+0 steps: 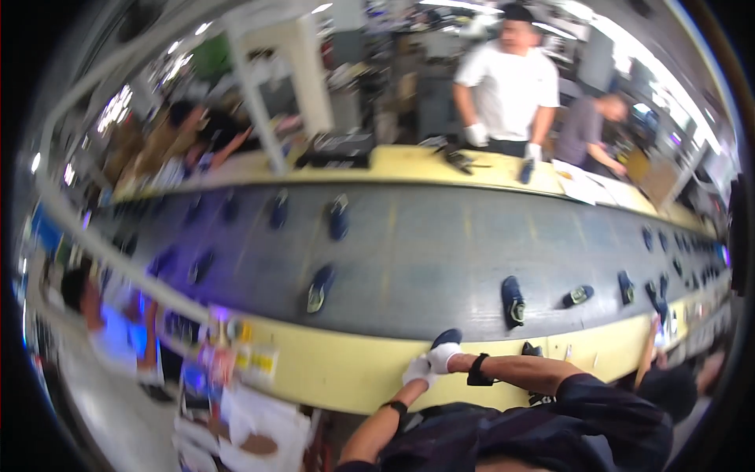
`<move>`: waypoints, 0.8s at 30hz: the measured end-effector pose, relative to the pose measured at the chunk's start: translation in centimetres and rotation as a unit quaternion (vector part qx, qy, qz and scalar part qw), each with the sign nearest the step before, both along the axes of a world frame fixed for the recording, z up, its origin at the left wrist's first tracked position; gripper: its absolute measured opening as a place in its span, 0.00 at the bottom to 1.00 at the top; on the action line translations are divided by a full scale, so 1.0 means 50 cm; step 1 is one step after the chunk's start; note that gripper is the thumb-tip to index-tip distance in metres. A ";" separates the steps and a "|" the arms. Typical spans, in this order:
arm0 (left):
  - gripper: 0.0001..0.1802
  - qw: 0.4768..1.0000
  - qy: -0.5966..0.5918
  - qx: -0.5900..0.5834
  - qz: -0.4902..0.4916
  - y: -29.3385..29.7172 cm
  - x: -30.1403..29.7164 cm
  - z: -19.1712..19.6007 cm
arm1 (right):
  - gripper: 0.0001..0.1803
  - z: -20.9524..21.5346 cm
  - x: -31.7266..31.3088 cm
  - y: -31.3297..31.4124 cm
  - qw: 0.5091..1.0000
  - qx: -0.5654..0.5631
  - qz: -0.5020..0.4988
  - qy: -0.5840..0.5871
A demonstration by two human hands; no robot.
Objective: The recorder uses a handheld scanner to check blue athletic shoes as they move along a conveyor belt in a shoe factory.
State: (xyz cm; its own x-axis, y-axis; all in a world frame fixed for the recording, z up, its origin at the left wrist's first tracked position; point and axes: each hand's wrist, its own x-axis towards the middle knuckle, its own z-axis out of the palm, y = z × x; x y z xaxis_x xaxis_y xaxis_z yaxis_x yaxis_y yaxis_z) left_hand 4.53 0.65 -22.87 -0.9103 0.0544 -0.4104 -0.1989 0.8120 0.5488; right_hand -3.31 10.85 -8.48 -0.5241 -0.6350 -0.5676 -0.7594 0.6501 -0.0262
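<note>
Over the counter (330,358), the right hand (443,358) is holding a shoe (447,337) in its fingers (for the left hand (418,370), I cannot tell); this handling is probably calling for steady grip next.

Pretty obviously a shoe factory I'm in: a long grey conveyor belt (429,252) runs across mid-frame with dark shoes (339,226) dotted along it, yellow worktops (330,354) line both sides, and there's a white-shirted co-worker (510,90) upper right of centre.

White gloves (443,359), black wristbands (478,370), dark, possibly navy shirt (511,433)
</note>
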 end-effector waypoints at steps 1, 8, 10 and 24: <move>0.34 0.998 -0.052 -0.021 -0.023 0.009 -0.027 0.050 | 0.20 -0.001 -0.029 0.030 0.992 -0.024 -0.053 -0.109; 0.39 0.797 -0.424 0.428 -0.042 -0.083 -0.061 0.244 | 0.16 0.093 -0.065 0.148 0.974 -0.166 -0.112 -0.106; 0.41 0.633 -0.468 0.599 0.145 -0.074 -0.035 0.294 | 0.15 0.132 -0.055 0.168 0.953 -0.248 -0.101 -0.139; 0.44 0.668 -0.364 0.620 0.190 0.057 -0.110 0.345 | 0.11 0.293 0.045 0.304 0.810 -0.503 -0.298 -0.033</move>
State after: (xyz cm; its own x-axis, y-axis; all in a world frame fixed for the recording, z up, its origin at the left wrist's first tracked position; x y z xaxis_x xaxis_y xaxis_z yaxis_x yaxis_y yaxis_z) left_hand -0.94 3.48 -5.62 -0.5380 0.5862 -0.6058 -0.8428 -0.3623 0.3979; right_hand -1.06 26.04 6.19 -0.8973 -0.4396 0.0411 -0.2935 0.5245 -0.7992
